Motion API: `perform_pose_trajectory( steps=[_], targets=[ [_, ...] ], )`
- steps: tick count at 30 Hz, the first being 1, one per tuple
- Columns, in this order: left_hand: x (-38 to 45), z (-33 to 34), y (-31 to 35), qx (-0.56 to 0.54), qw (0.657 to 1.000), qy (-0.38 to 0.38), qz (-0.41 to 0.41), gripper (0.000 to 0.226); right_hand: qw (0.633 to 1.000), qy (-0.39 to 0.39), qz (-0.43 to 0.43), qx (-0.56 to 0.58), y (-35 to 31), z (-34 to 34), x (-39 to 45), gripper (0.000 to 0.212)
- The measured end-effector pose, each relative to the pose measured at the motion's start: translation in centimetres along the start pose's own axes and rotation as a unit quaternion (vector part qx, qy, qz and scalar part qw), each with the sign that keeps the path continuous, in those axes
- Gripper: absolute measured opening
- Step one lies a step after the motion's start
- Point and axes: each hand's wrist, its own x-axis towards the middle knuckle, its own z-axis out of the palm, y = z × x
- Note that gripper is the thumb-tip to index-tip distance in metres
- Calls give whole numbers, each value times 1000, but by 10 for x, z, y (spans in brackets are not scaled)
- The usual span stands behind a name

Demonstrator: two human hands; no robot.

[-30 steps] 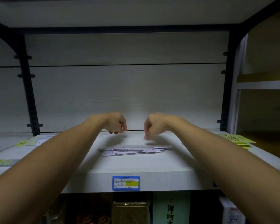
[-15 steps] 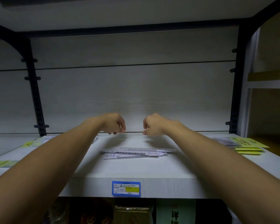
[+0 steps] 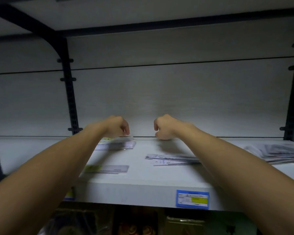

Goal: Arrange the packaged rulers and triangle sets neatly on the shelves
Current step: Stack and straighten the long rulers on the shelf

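Note:
My left hand [image 3: 118, 127] hangs with loosely curled fingers over the far edge of a clear ruler pack [image 3: 116, 144] at the back of the white shelf [image 3: 143, 182]. Blur hides whether the fingertips touch it. My right hand [image 3: 163, 128] hovers at the back of the shelf, fingers loosely curled, holding nothing. A fan of packaged rulers [image 3: 170, 159] lies below my right forearm. Another ruler pack with a yellow-green label [image 3: 109, 168] lies near the front, beside my left forearm.
A heap of clear packs [image 3: 278, 151] lies at the shelf's right end. A blue price tag [image 3: 193, 199] sits on the front edge. Black uprights [image 3: 70, 99] frame the bay, a shelf board is overhead, and dark goods fill the shelf below.
The view has swung left and closer, so the rulers and price tag now sit further right. Packs by my left arm have come into sight. Both hands keep the same curled pose.

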Motion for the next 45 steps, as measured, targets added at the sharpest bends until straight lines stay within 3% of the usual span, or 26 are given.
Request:
perform_pose_trajectory(
  steps=[8, 13, 18, 24, 27, 29, 32, 38, 45],
  targets=[
    [-26, 1, -101, -1, 1000, -18, 12, 10, 999, 24, 21, -24, -102, 5, 39, 31],
    [-25, 21, -124, -38, 997, -58, 22, 31, 997, 19, 45, -56, -130, 12, 55, 33],
    [-19, 25, -129, -35, 998, -54, 10, 24, 995, 11, 50, -87, -134, 19, 68, 33],
    [-20, 1, -143, -9, 1000, 27, -11, 18, 994, 69, 39, -72, -138, 10, 72, 27],
    [-17, -3, -152, -13, 994, 83, -64, 22, 987, 157, 14, -24, -141, 2, 71, 24],
    [-17, -5, -156, -16, 988, 110, -104, 16, 985, 169, 4, 26, -145, 1, 73, 24],
    [-17, -9, -161, -20, 981, 128, -143, 18, 995, 88, -15, 40, -155, 12, 77, 7],
    [-24, -11, -167, 20, 981, 116, -157, 7, 995, -69, -60, 31, -176, 43, 81, 37],
    [-31, -19, -166, 24, 982, 118, -145, 13, 997, -61, -30, -35, -176, 45, 85, 39]
  ],
)
